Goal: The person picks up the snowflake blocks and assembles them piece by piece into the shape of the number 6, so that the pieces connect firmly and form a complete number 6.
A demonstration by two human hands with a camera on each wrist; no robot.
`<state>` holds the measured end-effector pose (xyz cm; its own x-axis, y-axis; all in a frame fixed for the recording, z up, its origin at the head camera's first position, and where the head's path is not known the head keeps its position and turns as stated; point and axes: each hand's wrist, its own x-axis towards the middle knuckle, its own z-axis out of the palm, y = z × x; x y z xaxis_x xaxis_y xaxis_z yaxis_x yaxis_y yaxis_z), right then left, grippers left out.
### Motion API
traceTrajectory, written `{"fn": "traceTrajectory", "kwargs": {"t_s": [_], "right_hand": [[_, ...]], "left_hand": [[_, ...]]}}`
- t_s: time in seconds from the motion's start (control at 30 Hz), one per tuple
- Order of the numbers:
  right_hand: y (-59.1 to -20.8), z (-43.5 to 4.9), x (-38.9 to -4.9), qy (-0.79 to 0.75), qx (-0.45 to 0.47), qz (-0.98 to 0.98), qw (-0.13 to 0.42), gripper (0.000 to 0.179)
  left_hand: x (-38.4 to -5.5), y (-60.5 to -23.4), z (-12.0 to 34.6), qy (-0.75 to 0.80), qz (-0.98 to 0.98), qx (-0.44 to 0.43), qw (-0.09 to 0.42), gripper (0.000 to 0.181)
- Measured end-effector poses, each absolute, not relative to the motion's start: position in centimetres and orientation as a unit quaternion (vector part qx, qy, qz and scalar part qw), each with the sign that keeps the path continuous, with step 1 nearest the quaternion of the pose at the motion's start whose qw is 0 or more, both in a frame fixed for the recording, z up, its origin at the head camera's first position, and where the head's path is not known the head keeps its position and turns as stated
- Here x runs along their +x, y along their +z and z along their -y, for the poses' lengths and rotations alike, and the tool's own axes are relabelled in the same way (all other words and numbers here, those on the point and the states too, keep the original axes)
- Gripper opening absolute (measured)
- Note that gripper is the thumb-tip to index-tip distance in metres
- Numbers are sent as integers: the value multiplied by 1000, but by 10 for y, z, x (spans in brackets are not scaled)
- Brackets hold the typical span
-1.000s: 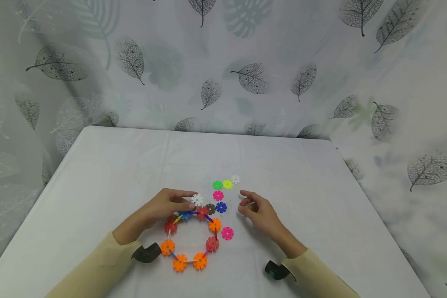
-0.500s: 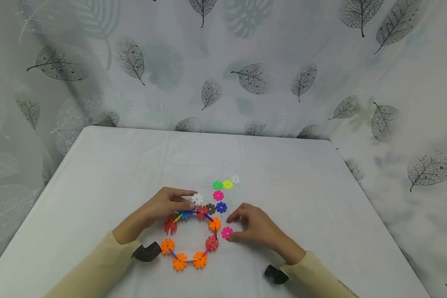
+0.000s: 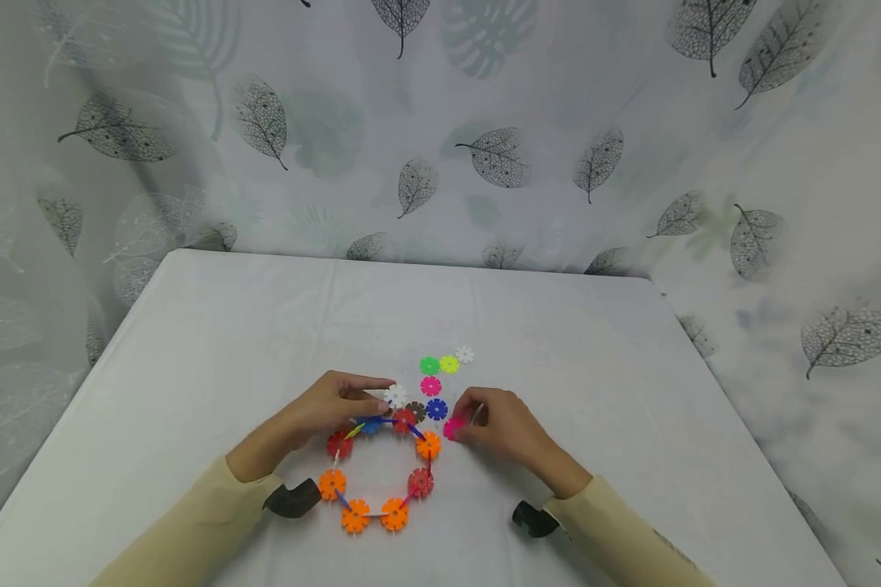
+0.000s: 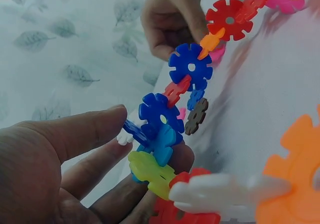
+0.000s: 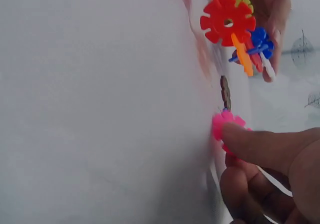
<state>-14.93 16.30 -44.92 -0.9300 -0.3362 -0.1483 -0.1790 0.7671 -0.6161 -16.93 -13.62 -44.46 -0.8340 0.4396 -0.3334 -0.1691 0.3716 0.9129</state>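
Note:
A ring of notched plastic flower discs (image 3: pixel 394 514), slotted together in red, orange, blue and other colours, stands between the hands in the head view. My left hand (image 3: pixel 338 405) grips its far left part, thumb against a dark blue disc (image 4: pixel 135 132) in the left wrist view, with other fingers behind the chain. A white disc (image 3: pixel 396 396) shows at those fingertips in the head view. To the right of the ring, my right hand (image 3: pixel 502 424) pinches a pink flower disc (image 5: pixel 223 122) between thumb and fingers, partly covered by the thumb in the right wrist view.
Several loose discs lie beyond the ring on the white table (image 3: pixel 595 350): green (image 3: pixel 429 365), yellow (image 3: pixel 449 364), white (image 3: pixel 465 355), another pink (image 3: pixel 431 386), blue (image 3: pixel 436 408) and brown (image 3: pixel 415 411). A leaf-print curtain (image 3: pixel 323 204) hangs behind the table.
My right hand came down to the pink disc beside the ring, took hold of it and carried it a little away from me. The left hand keeps its grip; the ring shifted slightly right.

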Motion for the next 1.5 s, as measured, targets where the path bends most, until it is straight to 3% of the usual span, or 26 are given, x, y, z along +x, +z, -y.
{"fn": "traceTrajectory", "kwargs": {"t_s": [0.27,0.53,0.9,1.5], "right_hand": [[-444,-150,-160,-368,-116,-919,83,29],[-438,-136,-171,-459,-123,-875,88,23],[-431,-126,-173,-535,-111,-830,112,26],[-431,-116,-175,-542,-65,-832,101,22]], "left_hand": [[-170,-446,132,562,-774,95,275,47],[-170,-446,129,570,-768,101,275,47],[-170,-446,130,574,-764,104,276,47],[-169,-450,129,587,-756,109,267,48]]}}
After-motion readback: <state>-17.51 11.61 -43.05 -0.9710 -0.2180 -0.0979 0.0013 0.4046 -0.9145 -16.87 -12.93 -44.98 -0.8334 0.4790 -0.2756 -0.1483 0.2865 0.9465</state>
